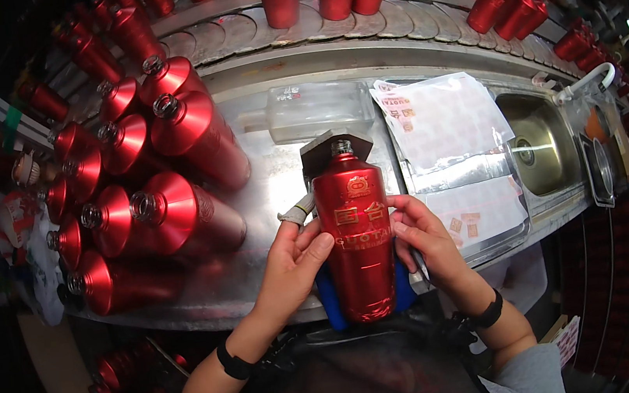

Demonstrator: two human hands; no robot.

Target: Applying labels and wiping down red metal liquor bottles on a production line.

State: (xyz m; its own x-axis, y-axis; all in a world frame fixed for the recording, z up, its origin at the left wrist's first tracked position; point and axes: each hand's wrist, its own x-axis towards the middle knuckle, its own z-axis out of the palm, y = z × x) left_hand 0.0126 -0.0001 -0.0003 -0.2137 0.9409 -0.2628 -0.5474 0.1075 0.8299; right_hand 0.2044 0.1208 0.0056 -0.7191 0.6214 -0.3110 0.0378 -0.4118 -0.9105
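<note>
Bottle [364, 281], red, neck away from us, rests at the near edge of the counter [267, 194] between our left hand [292, 266] and right hand [427, 239], each grip half-closed on 1 side, likely to steady it.

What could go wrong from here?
The glossy red bottle might slip if the left hand or right hand loosens. The left hand could bump the closely clustered bottles nearby, perhaps toppling some. The right hand might shift or crease the lower sheet beside it.
</note>
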